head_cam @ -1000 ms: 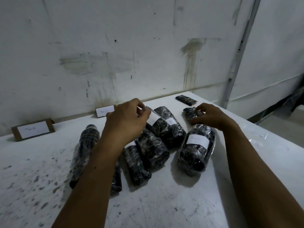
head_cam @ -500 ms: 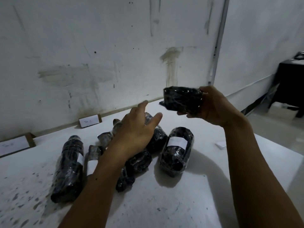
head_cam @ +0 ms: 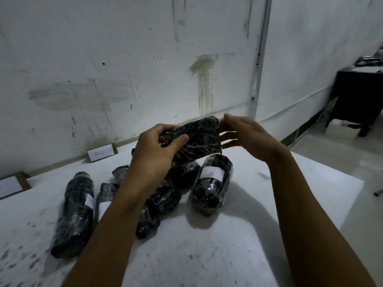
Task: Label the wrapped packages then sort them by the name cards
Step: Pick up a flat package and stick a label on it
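I hold a small black package wrapped in clear film (head_cam: 199,139) up above the table. My left hand (head_cam: 155,154) grips its left end, thumb across the front. My right hand (head_cam: 246,137) touches its right end with the fingertips, fingers spread. No label shows on it. Below lie several wrapped black packages: a long one with a white label (head_cam: 74,214) at the left, a fat labelled one (head_cam: 211,185) at the right, others partly hidden by my left arm. Two name cards lean at the wall: one (head_cam: 101,155) centre-left, another (head_cam: 10,186) at the far left.
The white table (head_cam: 186,255) is scuffed with dark marks at the left. Its right edge drops off to the floor. A small scrap (head_cam: 264,176) lies near that edge. A black stand (head_cam: 356,100) is at the far right by the wall.
My right hand lifted a small package from the table's back. My left hand left the pile and took hold of that package's left end. My head turned right and up.
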A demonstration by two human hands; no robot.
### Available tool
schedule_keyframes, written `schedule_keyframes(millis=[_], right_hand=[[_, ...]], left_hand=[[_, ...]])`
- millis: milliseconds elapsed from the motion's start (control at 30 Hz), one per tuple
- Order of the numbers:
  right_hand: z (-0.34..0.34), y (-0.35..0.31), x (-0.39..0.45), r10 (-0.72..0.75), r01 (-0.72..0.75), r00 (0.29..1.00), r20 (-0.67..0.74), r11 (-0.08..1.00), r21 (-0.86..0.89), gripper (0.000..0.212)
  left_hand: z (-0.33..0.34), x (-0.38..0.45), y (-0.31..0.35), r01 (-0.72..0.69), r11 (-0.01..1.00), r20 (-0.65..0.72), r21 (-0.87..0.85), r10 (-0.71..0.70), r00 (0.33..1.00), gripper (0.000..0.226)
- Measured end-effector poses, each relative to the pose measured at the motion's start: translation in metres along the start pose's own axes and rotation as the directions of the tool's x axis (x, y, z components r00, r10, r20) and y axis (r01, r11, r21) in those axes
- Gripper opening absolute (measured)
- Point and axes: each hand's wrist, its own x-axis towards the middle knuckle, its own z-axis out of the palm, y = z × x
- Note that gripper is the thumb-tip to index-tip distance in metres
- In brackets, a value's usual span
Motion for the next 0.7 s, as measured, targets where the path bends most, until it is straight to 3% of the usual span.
schedule_keyframes(millis=[67, 133, 267, 367, 433, 600, 700], right_hand=[[-0.015, 0.008, -0.009, -0.035, -0.006, 0.992, -0.124, 0.95, -0.313, 0.029], [-0.032, 0.018, -0.018, -0.035, -0.076, 0.984, -0.174, 0.801, -0.593, 0.022], [-0.053, 0.034, -0.038, 0.094, -0.274, 0.961, -0.261, 0.472, -0.838, 0.023], [-0.058, 0.04, -0.05, 0.136, -0.263, 0.963, -0.234, 0.257, -0.93, 0.019], [-0.058, 0.041, -0.056, 0.201, -0.246, 0.958, -0.206, 0.204, -0.948, 0.019], [-0.055, 0.038, -0.06, 0.359, -0.234, 0.916, -0.178, 0.119, -0.965, 0.053], [-0.058, 0.04, -0.056, 0.401, -0.215, 0.901, -0.167, 0.079, -0.973, 0.063]], left_hand=[[0.001, -0.002, 0.001, -0.004, 1.0, -0.004, 0.001, 0.004, 1.0, 0.029], [0.002, -0.003, 0.004, -0.012, 1.0, 0.007, 0.012, 0.012, 1.0, 0.029], [0.004, -0.006, 0.011, -0.057, 0.998, 0.027, 0.021, 0.056, 0.998, 0.033], [0.003, -0.006, 0.015, -0.073, 0.997, 0.019, 0.003, 0.073, 0.997, 0.034], [0.002, -0.006, 0.017, -0.078, 0.997, 0.015, -0.005, 0.078, 0.997, 0.031], [0.001, -0.005, 0.016, -0.108, 0.994, 0.013, -0.008, 0.108, 0.994, 0.028], [-0.001, -0.005, 0.016, -0.121, 0.993, 0.013, 0.008, 0.121, 0.993, 0.027]])
